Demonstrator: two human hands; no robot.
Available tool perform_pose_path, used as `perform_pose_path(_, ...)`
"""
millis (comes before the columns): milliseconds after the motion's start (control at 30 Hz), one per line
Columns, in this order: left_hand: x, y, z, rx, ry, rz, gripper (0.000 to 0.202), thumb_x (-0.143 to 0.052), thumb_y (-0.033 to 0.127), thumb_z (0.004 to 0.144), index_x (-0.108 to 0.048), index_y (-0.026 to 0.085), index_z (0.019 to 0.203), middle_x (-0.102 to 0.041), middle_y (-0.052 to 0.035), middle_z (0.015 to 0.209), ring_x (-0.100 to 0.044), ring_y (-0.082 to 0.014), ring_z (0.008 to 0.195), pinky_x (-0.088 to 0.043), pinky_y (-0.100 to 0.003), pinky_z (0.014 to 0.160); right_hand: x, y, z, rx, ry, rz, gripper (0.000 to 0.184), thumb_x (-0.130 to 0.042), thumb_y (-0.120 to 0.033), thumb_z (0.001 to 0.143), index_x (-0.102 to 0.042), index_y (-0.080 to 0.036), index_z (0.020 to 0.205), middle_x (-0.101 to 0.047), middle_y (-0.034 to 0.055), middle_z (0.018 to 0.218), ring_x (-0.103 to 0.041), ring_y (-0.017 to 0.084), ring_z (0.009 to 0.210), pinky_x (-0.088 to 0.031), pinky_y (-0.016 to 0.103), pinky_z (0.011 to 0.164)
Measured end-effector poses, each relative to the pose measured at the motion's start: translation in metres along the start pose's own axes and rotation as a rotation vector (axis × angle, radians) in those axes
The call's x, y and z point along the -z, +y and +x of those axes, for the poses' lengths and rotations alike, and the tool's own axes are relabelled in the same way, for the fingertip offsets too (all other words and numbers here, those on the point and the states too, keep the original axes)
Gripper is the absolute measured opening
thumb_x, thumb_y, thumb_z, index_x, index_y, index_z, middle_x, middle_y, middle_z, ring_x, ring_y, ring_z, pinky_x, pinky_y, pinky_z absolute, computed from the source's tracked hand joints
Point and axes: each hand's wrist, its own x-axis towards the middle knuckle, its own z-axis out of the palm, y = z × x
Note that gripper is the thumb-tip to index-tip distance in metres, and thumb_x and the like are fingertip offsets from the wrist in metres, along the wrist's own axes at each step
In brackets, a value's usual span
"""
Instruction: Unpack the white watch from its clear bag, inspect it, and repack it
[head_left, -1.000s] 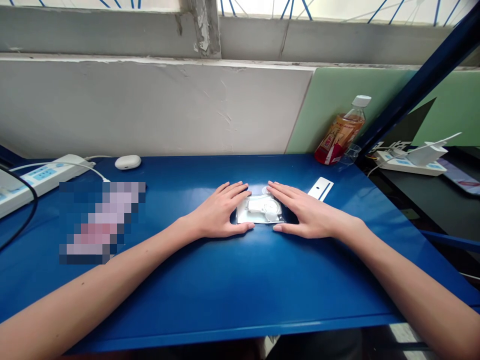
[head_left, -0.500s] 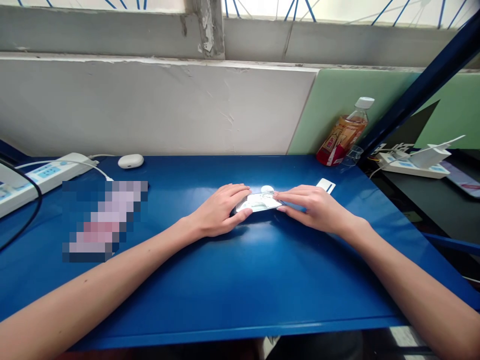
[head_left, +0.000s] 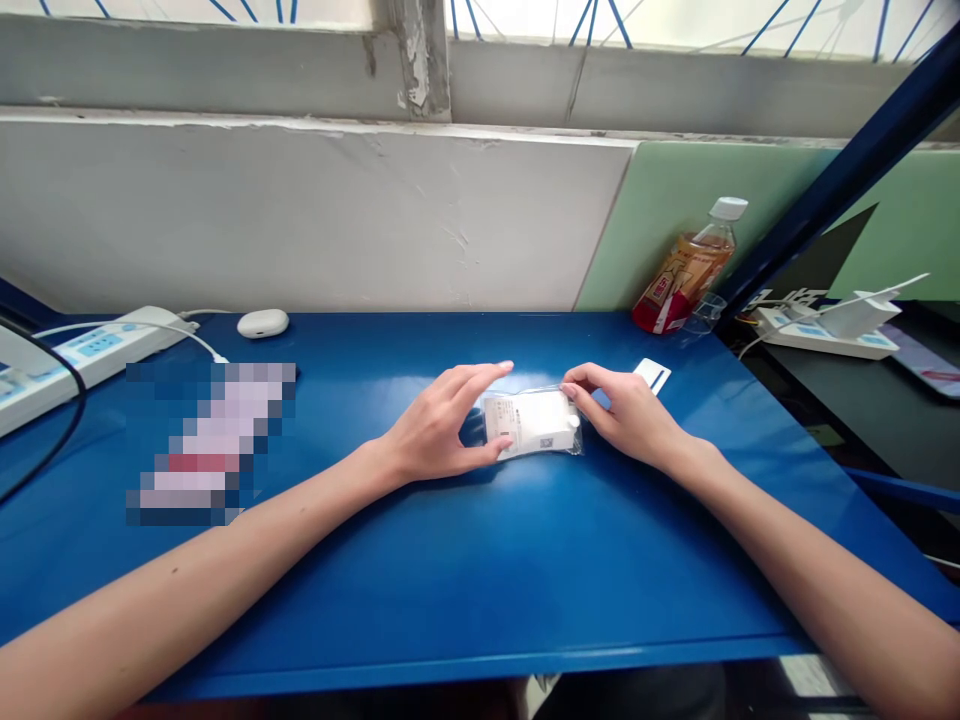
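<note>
blue table [head_left: 480, 560], left hand [head_left: 439, 430] and right hand [head_left: 626, 415] pinching opposite ends of a clear plastic packet [head_left: 534, 423], raised edge-up mid-table, white contents, printed label with small code, crinkled glossy film

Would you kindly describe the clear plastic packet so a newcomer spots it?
On the blue table, look between the left hand and right hand. The clear plastic packet they hold shows white contents and a printed label, unlike the blue-striped white card behind it.
</note>
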Motion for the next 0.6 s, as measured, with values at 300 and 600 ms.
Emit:
perform_pose_path(300,0.0,-0.003,0.0,0.065,-0.247,-0.065,0.078,-0.074,0.049,0.082,-0.042,0.017,0.146,-0.058,-0.0187,0.138,-0.057,-0.0333,0.126,-0.05,-0.047,0.103,-0.001,0.007,0.001,0.168,-0.067,-0.082,0.023,-0.051,-0.031,0.099,-0.067,-0.017,0.106,-0.074,0.0122,0.108,-0.063,0.028,0.11,-0.053,0.044,0.094)
perform_pose_path(600,-0.003,-0.002,0.005,0.186,-0.324,0.04,0.071,-0.068,0.056,0.084,-0.052,0.012,0.138,-0.058,-0.0191,0.14,-0.046,-0.0368,0.138,-0.034,-0.055,0.116,0.015,-0.004,-0.002,0.253,-0.358,-0.14,0.065,-0.06,-0.054,0.092,-0.053,-0.016,0.144,-0.056,0.0134,0.147,-0.046,0.032,0.14,-0.042,0.051,0.114)
